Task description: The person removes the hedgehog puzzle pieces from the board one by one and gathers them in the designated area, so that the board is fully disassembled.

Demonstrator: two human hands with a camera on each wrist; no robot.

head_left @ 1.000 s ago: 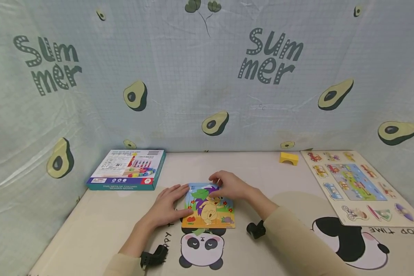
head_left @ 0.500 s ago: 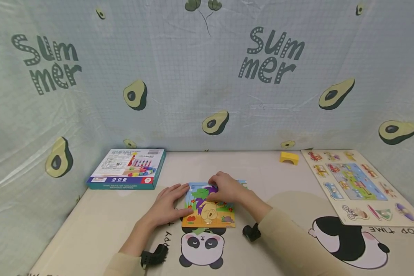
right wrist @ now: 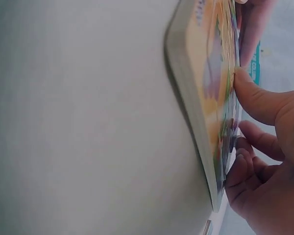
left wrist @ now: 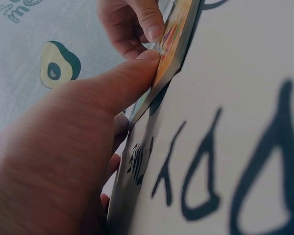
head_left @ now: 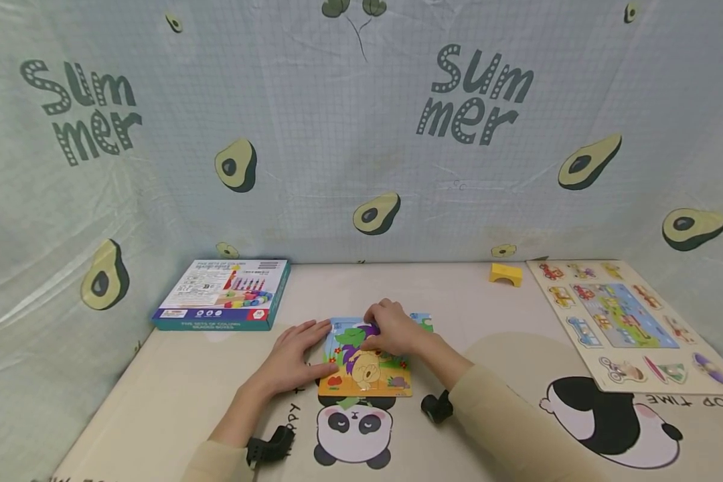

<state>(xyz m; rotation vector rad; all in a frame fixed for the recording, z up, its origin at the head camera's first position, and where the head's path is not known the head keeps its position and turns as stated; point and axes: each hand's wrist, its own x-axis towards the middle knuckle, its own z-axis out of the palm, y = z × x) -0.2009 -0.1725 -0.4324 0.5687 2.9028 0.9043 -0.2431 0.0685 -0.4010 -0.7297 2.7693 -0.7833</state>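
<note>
A square jigsaw puzzle [head_left: 364, 378] with a purple-spined hedgehog picture lies flat on the table in the head view. My left hand [head_left: 295, 358] rests along its left side, fingers straight, with the thumb on the puzzle's edge. Over the upper right of the picture, my right hand [head_left: 395, 329] has its thumb and curled fingertips on a puzzle piece, partly covering the hedgehog. In the right wrist view, a thin piece edge [right wrist: 235, 141] shows beside the right fingers. A blue and green piece [head_left: 423, 320] lies partly visible behind the right hand.
A flat box [head_left: 223, 298] stands at the back left. At the back sits a yellow arch block [head_left: 506, 274]. A large wooden picture puzzle board [head_left: 632, 368] lies at the right. The printed cloth wall [head_left: 313, 134] rises behind the table.
My right hand has shifted slightly, its fingers curling closer over the puzzle, and the blue and green piece behind it has come into view. The left hand has stayed in place.
</note>
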